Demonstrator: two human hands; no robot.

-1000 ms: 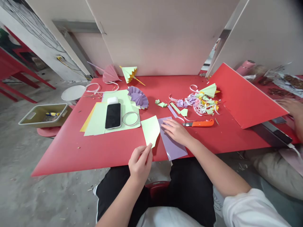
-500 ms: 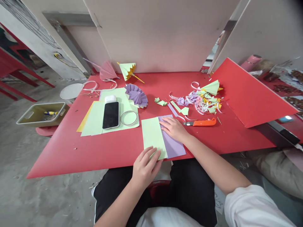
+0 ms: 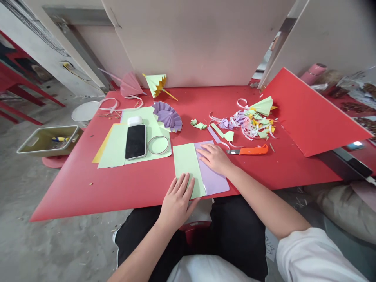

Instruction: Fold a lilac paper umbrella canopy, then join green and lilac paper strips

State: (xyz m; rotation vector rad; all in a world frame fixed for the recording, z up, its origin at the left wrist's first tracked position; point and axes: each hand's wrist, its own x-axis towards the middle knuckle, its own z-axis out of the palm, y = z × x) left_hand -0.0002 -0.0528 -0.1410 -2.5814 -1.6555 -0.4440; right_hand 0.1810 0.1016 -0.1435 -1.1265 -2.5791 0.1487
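Note:
A pale green sheet of paper (image 3: 185, 160) lies partly over a purple sheet of paper (image 3: 215, 182) at the table's front edge. My left hand (image 3: 177, 199) is spread flat on the lower end of the green sheet. Fingers stretched out, my right hand (image 3: 216, 158) rests on the purple sheet close to the edge of the green one. To the right of that hand lies an orange utility knife (image 3: 252, 150), its blade pointing left. Paper strips (image 3: 216, 137) lie just above the sheets.
A phone (image 3: 136, 141), a tape ring (image 3: 158, 145) and a white case (image 3: 134, 121) sit on green paper at left. Folded paper umbrellas (image 3: 156, 85) and a purple pleated fan (image 3: 168, 116) stand behind. Paper scraps (image 3: 249, 125) and a leaning red board (image 3: 314, 117) are at right.
My left hand has flattened on the green sheet and shifted slightly left, its fingers now straighter. The right hand stays on the purple sheet. The whole view has shifted a little.

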